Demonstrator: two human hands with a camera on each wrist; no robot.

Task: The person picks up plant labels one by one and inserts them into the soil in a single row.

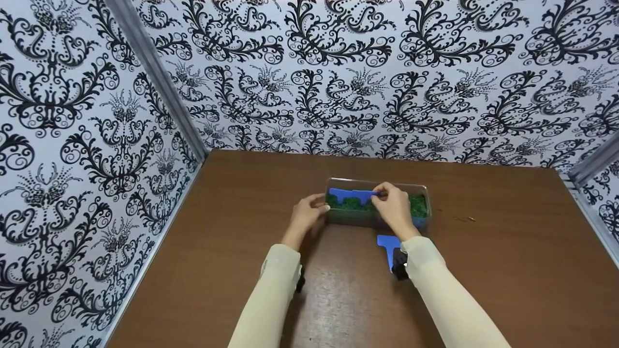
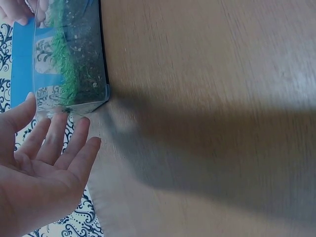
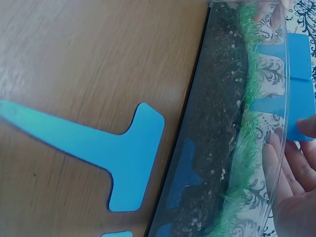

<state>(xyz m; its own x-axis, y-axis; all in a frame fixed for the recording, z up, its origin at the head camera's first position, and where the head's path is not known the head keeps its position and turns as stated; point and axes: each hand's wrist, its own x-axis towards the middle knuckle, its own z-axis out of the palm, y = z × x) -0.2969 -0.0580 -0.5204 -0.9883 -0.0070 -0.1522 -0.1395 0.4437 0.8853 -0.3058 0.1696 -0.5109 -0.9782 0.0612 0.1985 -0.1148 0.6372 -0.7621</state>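
Note:
A clear plastic container (image 1: pixel 348 218) stands on the table, with dark soil (image 3: pixel 217 74) and green grass (image 3: pixel 251 64) inside. Two blue T-shaped plant labels stand upright in it side by side, their tops above the rim; one is the far label (image 3: pixel 299 57). My right hand (image 1: pixel 392 205) pinches the top of the nearer label (image 3: pixel 298 106) between thumb and fingers. At the container's left end, the extended fingers of my left hand (image 2: pixel 47 163) touch or nearly touch its wall. Another blue T-shaped label (image 3: pixel 126 153) lies flat on the table in front of the container.
Part of one more blue piece (image 3: pixel 117 234) shows at the bottom of the right wrist view. Small golden bits (image 1: pixel 466 219) lie right of the container on the brown table (image 1: pixel 217 251). Behind the table rises a black-and-white patterned wall (image 1: pixel 338 96).

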